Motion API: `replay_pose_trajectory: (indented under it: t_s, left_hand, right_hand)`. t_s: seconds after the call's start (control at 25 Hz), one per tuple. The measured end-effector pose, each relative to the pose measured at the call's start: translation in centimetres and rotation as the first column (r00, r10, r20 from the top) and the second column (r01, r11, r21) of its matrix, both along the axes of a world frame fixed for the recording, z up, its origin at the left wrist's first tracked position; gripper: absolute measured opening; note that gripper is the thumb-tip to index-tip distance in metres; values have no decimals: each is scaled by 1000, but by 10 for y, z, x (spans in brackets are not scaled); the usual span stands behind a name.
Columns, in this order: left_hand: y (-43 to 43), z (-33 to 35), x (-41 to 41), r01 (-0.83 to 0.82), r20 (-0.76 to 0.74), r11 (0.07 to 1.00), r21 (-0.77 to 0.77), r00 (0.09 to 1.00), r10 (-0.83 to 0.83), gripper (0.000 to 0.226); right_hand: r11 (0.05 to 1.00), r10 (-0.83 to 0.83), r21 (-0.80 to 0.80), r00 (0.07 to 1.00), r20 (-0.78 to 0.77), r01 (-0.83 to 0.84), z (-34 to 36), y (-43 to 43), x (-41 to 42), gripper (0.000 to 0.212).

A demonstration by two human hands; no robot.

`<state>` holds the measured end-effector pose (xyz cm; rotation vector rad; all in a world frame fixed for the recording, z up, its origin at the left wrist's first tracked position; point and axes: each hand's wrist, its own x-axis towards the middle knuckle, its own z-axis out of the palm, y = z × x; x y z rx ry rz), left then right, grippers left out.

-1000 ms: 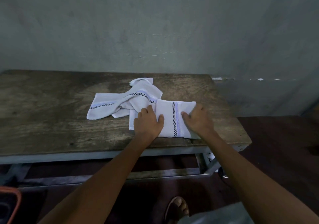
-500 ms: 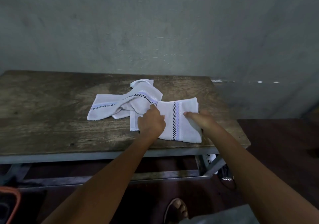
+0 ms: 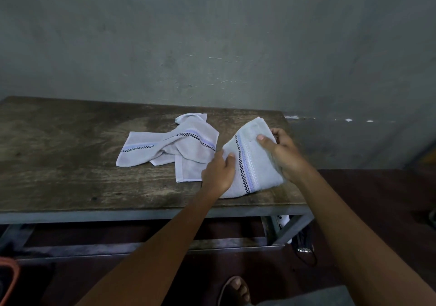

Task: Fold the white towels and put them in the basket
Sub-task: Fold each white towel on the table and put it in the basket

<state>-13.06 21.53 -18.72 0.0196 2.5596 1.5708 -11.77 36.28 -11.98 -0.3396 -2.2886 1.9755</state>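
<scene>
A folded white towel (image 3: 250, 161) with a checkered and lilac stripe is lifted off the right end of the wooden table (image 3: 70, 164), tilted up on its right side. My right hand (image 3: 282, 153) grips its right edge, thumb on top. My left hand (image 3: 219, 172) pinches its left edge. A second white towel (image 3: 174, 146) lies crumpled and unfolded on the table just to the left. An orange rim (image 3: 9, 279) at the bottom left corner may be the basket; most of it is out of frame.
The table stands against a grey wall (image 3: 212, 46) on a metal frame (image 3: 141, 213) with a lower crossbar. My sandalled foot (image 3: 234, 290) is on the dark red floor below. Dark items lie by the right table leg (image 3: 304, 244).
The folded towel was pressed flat on the table under both hands; now both hands grip its edges and have raised it, shifting it right and tilting it up.
</scene>
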Motion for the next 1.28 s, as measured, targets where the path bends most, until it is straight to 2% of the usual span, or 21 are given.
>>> replay_pose_trajectory:
  t_s: [0.12,0.2,0.4,0.48,0.76,0.88,1.04,1.16,1.28]
  left_hand:
    - [5,0,-3,-57,38,949,309,998,48,45]
    - [4,-3,-4,-109,36,901,419,994,104,39]
    - [-4,9,-5,-151,-38,860,487,980,194,38]
    - [-11,22,-5,-158,-78,845,512,970,228,40]
    - [-96,108,23,-164,-308,801,576,865,398,37]
    - [-162,149,58,-212,-368,796,567,799,476,37]
    - [-276,190,136,-329,-394,726,604,668,631,33]
    - [-349,198,200,-415,-345,652,635,603,719,34]
    - [-407,183,245,-534,-218,523,664,531,819,31]
  right_hand:
    - [999,3,-44,1000,-23,-4,3,7,-3,26]
    - [997,-12,-81,1000,-26,10,2,11,-4,26]
    - [992,-44,-116,999,23,46,0,13,-4,34]
    - [989,-63,-133,998,13,64,6,6,-5,32]
    - [996,-79,-57,961,-264,66,66,-80,9,27]
    - [994,-23,-107,942,-336,-13,85,-145,26,28]
    - [946,196,-175,911,-362,-273,115,-266,71,30]
    - [888,336,-186,870,-360,-420,123,-353,107,30]
    - [827,488,-148,823,-290,-542,111,-426,130,30]
